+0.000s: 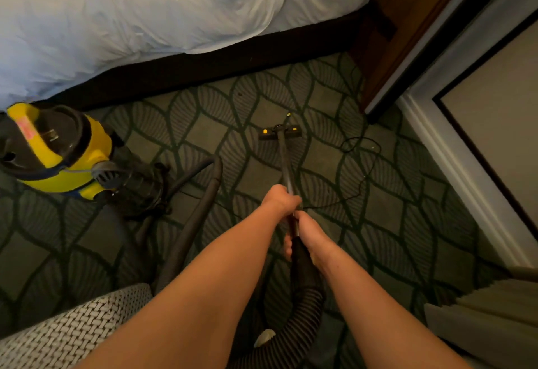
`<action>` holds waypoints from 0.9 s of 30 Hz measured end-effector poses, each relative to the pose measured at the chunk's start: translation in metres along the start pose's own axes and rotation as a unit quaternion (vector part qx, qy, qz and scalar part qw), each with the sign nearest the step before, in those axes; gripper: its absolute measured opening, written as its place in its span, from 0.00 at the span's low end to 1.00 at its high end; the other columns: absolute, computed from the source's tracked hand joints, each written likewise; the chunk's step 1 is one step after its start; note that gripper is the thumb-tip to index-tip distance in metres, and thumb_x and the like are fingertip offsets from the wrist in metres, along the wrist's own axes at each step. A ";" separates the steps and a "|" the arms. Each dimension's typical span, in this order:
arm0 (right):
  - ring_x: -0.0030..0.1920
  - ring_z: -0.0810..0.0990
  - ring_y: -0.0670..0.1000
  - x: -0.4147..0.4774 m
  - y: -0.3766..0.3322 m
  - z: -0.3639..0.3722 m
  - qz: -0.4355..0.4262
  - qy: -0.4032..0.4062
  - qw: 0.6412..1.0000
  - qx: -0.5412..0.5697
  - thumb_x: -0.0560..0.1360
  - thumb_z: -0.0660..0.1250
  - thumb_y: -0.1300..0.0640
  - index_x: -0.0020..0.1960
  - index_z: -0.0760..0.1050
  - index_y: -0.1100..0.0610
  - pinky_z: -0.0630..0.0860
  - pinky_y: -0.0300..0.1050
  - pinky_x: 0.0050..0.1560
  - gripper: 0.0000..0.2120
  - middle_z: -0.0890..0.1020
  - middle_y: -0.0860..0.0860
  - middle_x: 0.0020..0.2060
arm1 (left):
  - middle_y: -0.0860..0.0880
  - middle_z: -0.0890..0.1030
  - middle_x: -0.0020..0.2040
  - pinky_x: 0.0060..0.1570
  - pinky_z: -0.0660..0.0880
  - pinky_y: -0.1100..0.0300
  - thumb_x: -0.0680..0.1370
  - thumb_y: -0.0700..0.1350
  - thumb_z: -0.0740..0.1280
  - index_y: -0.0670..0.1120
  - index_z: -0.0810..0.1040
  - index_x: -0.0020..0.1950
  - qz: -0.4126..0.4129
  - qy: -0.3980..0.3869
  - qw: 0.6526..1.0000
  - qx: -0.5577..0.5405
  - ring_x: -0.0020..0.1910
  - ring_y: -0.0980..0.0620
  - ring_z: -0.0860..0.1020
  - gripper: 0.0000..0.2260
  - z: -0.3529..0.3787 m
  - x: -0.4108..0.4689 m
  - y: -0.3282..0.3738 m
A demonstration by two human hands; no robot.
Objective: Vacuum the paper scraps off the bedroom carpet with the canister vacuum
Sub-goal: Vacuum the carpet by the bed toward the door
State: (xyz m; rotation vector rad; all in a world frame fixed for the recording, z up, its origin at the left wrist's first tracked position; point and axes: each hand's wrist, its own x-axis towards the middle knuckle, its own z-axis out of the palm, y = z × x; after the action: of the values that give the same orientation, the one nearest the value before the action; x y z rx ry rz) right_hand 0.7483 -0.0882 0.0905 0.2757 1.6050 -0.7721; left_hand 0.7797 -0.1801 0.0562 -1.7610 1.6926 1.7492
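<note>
Yellow canister vacuum [61, 150] at left on leaf-patterned carpet [407, 208], just before white-quilted bed [131, 13], black floor head [279, 132] at centre, metal wand [283, 164] running back from it, thin black cord [362, 183] to its right, woven grey chair [72, 319] near left.

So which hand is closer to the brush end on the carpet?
The left hand: it grips the wand farther along, toward the floor head. The right hand holds the wand behind it, nearer the black hose.
</note>
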 end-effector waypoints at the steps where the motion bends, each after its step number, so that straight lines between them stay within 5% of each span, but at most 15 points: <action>1: 0.16 0.67 0.51 0.009 -0.018 0.003 -0.001 0.004 1.000 0.005 0.81 0.54 0.42 0.36 0.71 0.60 0.66 0.36 0.18 0.25 0.69 0.55 0.19 | 0.42 0.81 0.56 0.56 0.77 0.52 0.74 0.45 0.68 0.42 0.76 0.60 0.005 0.000 1.000 0.006 0.54 0.44 0.80 0.15 -0.006 0.016 0.013; 7: 0.19 0.69 0.51 0.070 -0.133 0.028 -0.016 0.012 1.000 0.020 0.81 0.55 0.43 0.44 0.72 0.59 0.67 0.37 0.19 0.20 0.70 0.55 0.21 | 0.41 0.80 0.58 0.60 0.74 0.54 0.76 0.42 0.67 0.38 0.76 0.62 0.027 -0.003 1.000 0.015 0.59 0.44 0.78 0.15 -0.048 0.116 0.094; 13: 0.19 0.69 0.52 0.138 -0.216 0.050 -0.009 0.025 0.999 0.022 0.80 0.55 0.43 0.39 0.71 0.58 0.67 0.39 0.21 0.21 0.71 0.56 0.21 | 0.42 0.75 0.67 0.63 0.68 0.62 0.78 0.39 0.67 0.37 0.70 0.70 0.030 -0.012 0.999 -0.009 0.66 0.47 0.74 0.21 -0.075 0.208 0.139; 27: 0.17 0.66 0.49 0.183 -0.242 0.061 0.089 -0.003 0.992 0.088 0.82 0.52 0.43 0.36 0.67 0.58 0.63 0.34 0.18 0.23 0.66 0.53 0.23 | 0.40 0.77 0.64 0.60 0.75 0.55 0.77 0.33 0.65 0.40 0.69 0.71 -0.038 -0.072 0.994 -0.079 0.61 0.44 0.77 0.23 -0.070 0.280 0.126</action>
State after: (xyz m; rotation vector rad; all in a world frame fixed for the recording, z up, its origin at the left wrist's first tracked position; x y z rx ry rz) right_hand 0.6185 -0.3519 -0.0061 0.5354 1.4861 -0.7754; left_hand 0.6426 -0.4389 -0.0614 -1.6874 1.4479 1.9711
